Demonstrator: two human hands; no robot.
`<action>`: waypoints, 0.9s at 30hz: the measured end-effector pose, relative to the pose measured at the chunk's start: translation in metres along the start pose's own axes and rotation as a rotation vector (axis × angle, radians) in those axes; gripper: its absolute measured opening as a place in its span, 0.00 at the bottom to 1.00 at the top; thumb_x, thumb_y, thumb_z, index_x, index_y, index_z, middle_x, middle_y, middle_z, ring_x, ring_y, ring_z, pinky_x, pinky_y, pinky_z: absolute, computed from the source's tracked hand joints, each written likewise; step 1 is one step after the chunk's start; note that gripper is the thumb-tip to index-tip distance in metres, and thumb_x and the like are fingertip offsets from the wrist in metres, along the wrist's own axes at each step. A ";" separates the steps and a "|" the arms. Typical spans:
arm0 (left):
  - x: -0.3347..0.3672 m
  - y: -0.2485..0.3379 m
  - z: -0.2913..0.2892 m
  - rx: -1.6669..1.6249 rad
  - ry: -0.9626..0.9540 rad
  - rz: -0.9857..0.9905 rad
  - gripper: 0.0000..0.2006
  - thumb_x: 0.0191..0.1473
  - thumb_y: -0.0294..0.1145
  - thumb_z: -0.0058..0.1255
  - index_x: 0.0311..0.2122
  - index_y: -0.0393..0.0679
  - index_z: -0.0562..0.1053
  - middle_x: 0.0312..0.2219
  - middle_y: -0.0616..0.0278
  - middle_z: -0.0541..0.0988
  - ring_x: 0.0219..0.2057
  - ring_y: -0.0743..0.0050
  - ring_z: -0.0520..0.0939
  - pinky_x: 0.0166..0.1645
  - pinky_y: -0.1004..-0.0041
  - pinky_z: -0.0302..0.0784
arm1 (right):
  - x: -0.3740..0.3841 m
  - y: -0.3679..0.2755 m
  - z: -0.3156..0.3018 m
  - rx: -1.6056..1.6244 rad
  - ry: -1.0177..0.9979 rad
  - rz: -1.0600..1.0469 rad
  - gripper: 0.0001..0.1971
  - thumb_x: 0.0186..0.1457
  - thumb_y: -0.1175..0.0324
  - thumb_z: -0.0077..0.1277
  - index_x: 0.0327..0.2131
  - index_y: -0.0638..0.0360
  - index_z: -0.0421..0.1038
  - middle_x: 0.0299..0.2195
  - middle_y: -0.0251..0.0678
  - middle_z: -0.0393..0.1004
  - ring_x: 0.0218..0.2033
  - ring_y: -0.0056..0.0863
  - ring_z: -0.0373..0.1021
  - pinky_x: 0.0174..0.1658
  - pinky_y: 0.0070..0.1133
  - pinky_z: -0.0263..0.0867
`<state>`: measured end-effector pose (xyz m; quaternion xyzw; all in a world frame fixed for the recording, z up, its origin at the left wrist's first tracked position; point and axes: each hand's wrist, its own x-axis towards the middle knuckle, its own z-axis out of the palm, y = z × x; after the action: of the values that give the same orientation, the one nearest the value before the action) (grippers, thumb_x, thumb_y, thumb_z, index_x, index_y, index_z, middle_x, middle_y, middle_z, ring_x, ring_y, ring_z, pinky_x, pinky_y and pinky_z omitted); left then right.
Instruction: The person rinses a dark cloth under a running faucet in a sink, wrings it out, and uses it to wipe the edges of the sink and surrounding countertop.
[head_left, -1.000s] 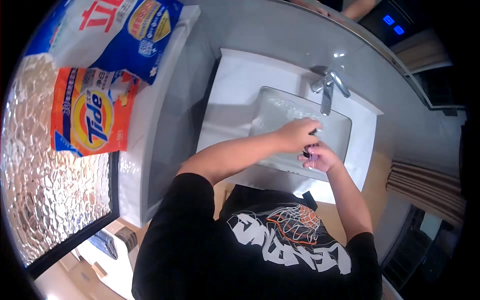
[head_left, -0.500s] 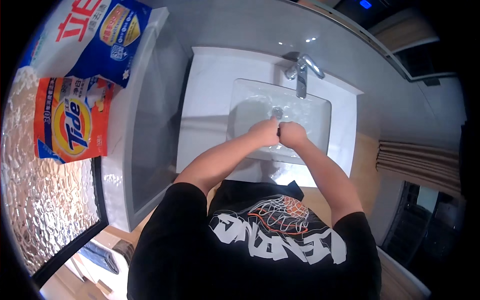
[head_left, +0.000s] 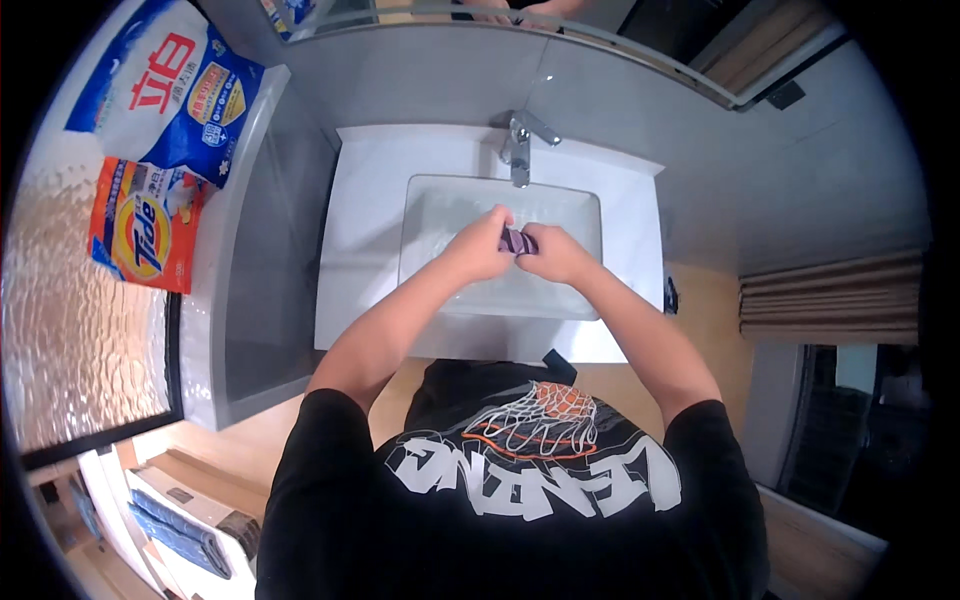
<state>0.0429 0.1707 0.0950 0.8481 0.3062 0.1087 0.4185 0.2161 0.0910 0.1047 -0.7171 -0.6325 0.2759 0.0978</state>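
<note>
White and square, the countertop carried a shallow rectangular sink beneath a grey wall. Both hands met over the basin: the left hand and the right hand had their fingers curled together and clamped on a small bunched purple cloth, which sat squeezed between the two sets of fingertips, above the sink's middle. Just beyond the fingers, toward the wall, stood a chrome tap. Well off to the left of the fingers, on a raised white ledge, lay a blue-and-white bag and an orange bag.
</note>
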 end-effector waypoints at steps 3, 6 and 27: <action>-0.010 0.027 0.018 -0.278 0.238 0.163 0.25 0.40 0.19 0.53 0.47 0.41 0.63 0.37 0.51 0.75 0.37 0.59 0.78 0.43 0.66 0.74 | -0.044 0.004 -0.035 0.265 0.118 -0.185 0.16 0.40 0.61 0.57 0.31 0.63 0.73 0.28 0.50 0.76 0.31 0.46 0.74 0.36 0.33 0.69; -0.018 0.073 0.039 -0.711 0.295 0.017 0.27 0.40 0.21 0.58 0.48 0.42 0.64 0.37 0.61 0.73 0.36 0.76 0.77 0.39 0.75 0.74 | -0.084 0.016 -0.054 0.375 0.304 -0.267 0.16 0.39 0.64 0.58 0.32 0.64 0.72 0.26 0.48 0.75 0.30 0.45 0.73 0.35 0.32 0.68; -0.046 0.262 -0.007 0.711 0.362 0.745 0.12 0.39 0.23 0.54 0.33 0.38 0.71 0.37 0.51 0.77 0.38 0.46 0.77 0.39 0.57 0.74 | -0.177 0.031 -0.125 1.775 -0.843 -0.424 0.18 0.58 0.63 0.52 0.49 0.56 0.64 0.44 0.42 0.72 0.38 0.35 0.74 0.32 0.31 0.75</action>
<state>0.1156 0.0260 0.3058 0.9561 0.0700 0.2837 -0.0203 0.2985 -0.0591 0.2412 -0.1011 -0.2958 0.8559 0.4120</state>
